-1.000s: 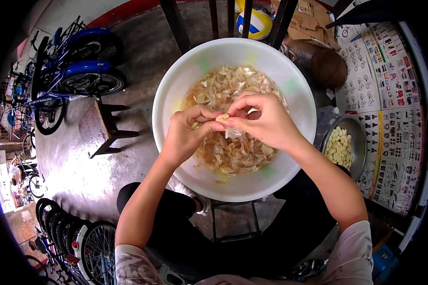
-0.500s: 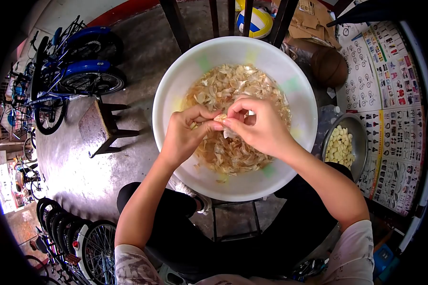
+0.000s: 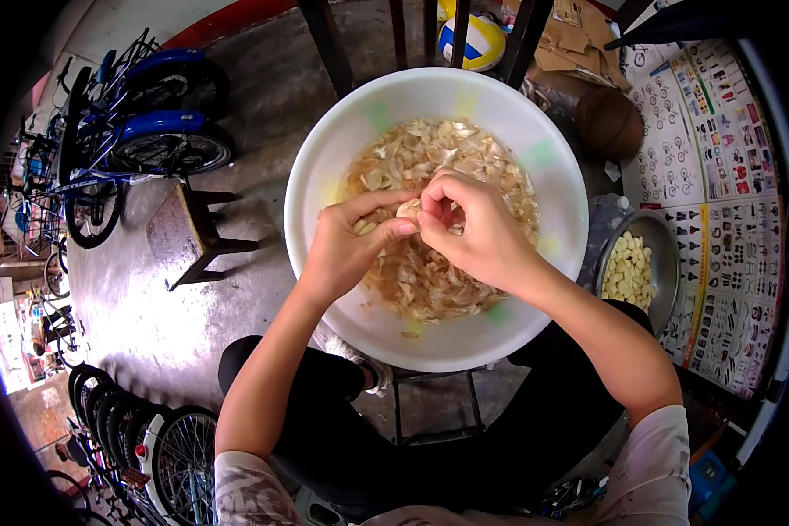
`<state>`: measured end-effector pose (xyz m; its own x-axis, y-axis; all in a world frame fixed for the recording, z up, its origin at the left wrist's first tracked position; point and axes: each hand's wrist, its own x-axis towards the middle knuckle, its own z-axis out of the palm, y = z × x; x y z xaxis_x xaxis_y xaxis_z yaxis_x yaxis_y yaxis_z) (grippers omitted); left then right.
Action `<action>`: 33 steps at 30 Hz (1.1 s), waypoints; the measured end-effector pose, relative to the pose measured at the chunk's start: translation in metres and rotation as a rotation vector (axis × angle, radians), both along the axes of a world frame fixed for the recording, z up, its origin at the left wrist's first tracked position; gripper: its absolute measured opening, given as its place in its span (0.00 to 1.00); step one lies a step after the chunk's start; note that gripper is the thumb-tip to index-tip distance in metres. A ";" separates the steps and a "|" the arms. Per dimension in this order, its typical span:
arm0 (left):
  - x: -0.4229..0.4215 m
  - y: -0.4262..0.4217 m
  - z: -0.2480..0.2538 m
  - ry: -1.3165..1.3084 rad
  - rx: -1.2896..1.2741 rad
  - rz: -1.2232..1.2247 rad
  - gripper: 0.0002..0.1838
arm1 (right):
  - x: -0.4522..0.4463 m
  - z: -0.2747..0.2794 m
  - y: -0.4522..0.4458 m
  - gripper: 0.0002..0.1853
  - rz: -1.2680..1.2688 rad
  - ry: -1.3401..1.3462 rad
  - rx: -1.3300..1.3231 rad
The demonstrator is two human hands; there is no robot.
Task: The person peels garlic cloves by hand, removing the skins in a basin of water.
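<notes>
A garlic clove (image 3: 408, 209) is pinched between the thumb and forefinger of my left hand (image 3: 346, 243), which also has pale cloves tucked in its palm. My right hand (image 3: 476, 230) is closed against the same clove, thumb and forefinger pressed on its right side. Both hands are over a large white basin (image 3: 324, 140) holding water and many loose garlic skins (image 3: 443, 294). To the right of the basin, a metal bowl (image 3: 666, 263) contains several peeled cloves (image 3: 628, 270).
A small wooden stool (image 3: 177, 230) stands left of the basin, with bicycles (image 3: 162, 131) beyond it. Dark chair bars (image 3: 326, 44), a volleyball (image 3: 473, 42) and a brown ball (image 3: 608, 123) are behind. A printed poster sheet (image 3: 728, 210) lies at the right.
The bit of loose skin that hung below the fingers is no longer visible. The right fingers have curled in closer against the clove, and more of the clove's surface shows.
</notes>
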<state>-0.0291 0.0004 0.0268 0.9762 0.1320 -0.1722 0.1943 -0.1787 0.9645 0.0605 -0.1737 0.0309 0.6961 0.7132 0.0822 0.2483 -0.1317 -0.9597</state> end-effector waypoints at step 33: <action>-0.004 -0.017 -0.010 -0.397 0.563 0.143 0.17 | -0.011 -0.004 0.003 0.08 -0.167 0.177 0.138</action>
